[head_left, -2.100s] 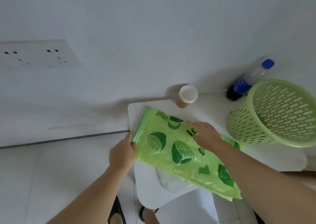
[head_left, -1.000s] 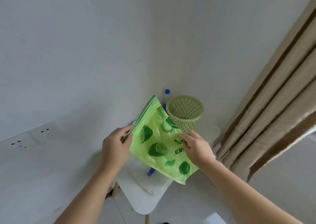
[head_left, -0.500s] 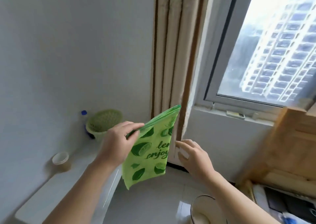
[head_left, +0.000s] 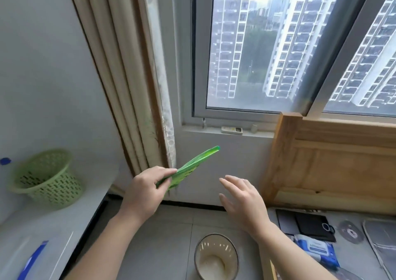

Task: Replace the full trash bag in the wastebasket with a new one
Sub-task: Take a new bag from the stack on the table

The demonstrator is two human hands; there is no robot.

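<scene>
Near the window sill, the left hand [head_left: 143,191] holds the folded green trash bag [head_left: 189,168] edge-on in the air, its fingers [head_left: 162,172] pinched on the lower end; the right hand [head_left: 242,200] hangs just beside it, fingers spread and empty. Judging by this, the new bag is in hand but not yet opened or fitted. A green wastebasket [head_left: 46,183] stands bare on the white counter [head_left: 53,226] at left; a second round bin [head_left: 216,256], pale inside, sits on the grey tiled floor [head_left: 171,226] below. Which one gets the bag cannot be told. Beige curtain [head_left: 120,76], wooden bed frame [head_left: 334,164], towers outside
</scene>
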